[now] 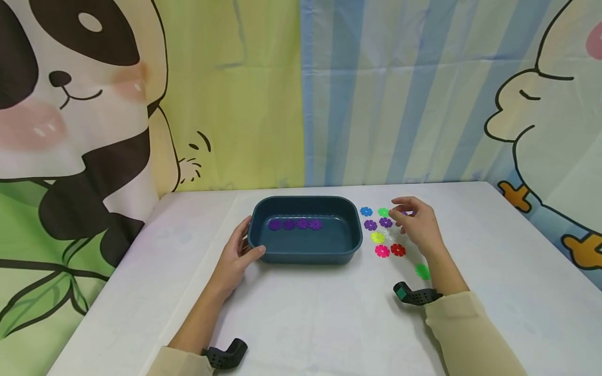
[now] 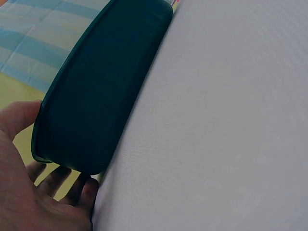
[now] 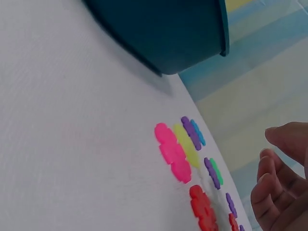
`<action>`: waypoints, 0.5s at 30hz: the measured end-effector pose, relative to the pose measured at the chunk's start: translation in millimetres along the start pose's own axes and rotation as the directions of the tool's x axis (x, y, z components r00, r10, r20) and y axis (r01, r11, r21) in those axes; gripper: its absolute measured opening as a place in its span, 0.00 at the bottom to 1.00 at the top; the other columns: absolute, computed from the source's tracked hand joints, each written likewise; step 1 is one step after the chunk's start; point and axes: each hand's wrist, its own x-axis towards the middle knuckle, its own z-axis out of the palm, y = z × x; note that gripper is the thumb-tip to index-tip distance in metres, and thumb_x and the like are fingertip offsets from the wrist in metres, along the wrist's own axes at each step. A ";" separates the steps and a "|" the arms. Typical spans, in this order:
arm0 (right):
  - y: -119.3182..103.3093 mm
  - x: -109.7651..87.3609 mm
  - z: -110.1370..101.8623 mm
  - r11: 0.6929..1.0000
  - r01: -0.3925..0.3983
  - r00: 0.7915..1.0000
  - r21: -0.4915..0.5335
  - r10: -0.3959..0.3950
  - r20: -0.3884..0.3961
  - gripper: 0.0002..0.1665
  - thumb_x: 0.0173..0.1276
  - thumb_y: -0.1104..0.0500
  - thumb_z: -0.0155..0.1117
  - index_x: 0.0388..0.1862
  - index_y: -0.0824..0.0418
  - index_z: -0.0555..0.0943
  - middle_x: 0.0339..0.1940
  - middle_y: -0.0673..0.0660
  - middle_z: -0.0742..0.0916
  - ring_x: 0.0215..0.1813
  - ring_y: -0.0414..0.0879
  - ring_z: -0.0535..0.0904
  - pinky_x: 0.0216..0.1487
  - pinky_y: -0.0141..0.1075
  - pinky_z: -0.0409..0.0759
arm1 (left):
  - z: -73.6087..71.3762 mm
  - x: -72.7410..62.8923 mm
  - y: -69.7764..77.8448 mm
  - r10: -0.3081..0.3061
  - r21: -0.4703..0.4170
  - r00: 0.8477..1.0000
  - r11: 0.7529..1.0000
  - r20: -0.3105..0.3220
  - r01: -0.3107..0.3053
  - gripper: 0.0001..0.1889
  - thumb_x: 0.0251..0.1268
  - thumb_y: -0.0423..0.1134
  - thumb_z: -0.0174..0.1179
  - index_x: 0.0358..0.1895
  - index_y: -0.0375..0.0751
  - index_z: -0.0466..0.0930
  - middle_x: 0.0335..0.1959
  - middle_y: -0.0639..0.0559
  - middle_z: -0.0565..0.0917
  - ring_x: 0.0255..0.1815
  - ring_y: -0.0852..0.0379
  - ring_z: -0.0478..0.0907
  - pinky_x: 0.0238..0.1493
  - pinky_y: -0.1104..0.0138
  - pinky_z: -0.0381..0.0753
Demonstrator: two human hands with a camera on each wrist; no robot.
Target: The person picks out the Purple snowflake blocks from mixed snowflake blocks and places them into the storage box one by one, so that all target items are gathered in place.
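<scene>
A dark blue-green plastic basin (image 1: 305,256) stands on the white table, with several purple flower-shaped discs (image 1: 302,223) in a row on its floor. My left hand (image 1: 235,261) grips the basin's left end, thumb at the rim and fingers round the side; the left wrist view shows the fingertips against its wall. Above the loose discs to the right of the basin is my right hand (image 1: 418,224), its fingers loosely bent. In the right wrist view a gap shows between thumb and fingers, with nothing in it. A purple disc (image 1: 385,222) lies just left of this hand.
Flower-shaped discs lie right of the basin: blue (image 1: 366,211), green (image 1: 383,212), yellow (image 1: 378,237), pink (image 1: 382,251) and red (image 1: 397,250). Another green disc (image 1: 423,271) lies nearer, beside the right forearm. A printed curtain (image 1: 376,104) hangs behind the table.
</scene>
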 end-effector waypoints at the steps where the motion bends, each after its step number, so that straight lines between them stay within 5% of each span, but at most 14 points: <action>1: 1.3 0.3 0.5 1.000 -0.008 1.000 -0.011 0.008 0.004 0.28 0.77 0.51 0.64 0.71 0.58 0.75 0.62 0.66 0.80 0.51 0.59 0.81 0.38 0.26 0.81 | -0.1 -0.1 -0.1 0.000 -0.001 1.000 1.000 0.000 0.000 0.42 0.72 0.35 0.61 0.84 0.50 0.50 0.82 0.43 0.60 0.79 0.41 0.64 0.62 0.85 0.66; 8: 6.7 2.3 6.0 0.995 -0.048 0.999 -0.083 0.048 0.006 0.26 0.77 0.55 0.63 0.71 0.58 0.75 0.65 0.67 0.80 0.65 0.61 0.76 0.56 0.37 0.82 | -0.2 -0.2 -0.2 -0.007 -0.001 1.000 1.000 0.001 0.007 0.42 0.72 0.35 0.61 0.84 0.51 0.50 0.82 0.44 0.60 0.80 0.42 0.63 0.62 0.85 0.66; 15: 11.5 4.7 12.3 0.991 -0.077 0.997 -0.113 0.080 0.014 0.26 0.77 0.56 0.63 0.70 0.59 0.75 0.65 0.67 0.79 0.67 0.62 0.74 0.69 0.53 0.77 | -0.5 0.8 -0.8 0.005 -0.017 1.000 1.000 0.003 -0.005 0.42 0.71 0.35 0.61 0.84 0.49 0.50 0.82 0.43 0.61 0.79 0.41 0.64 0.62 0.84 0.67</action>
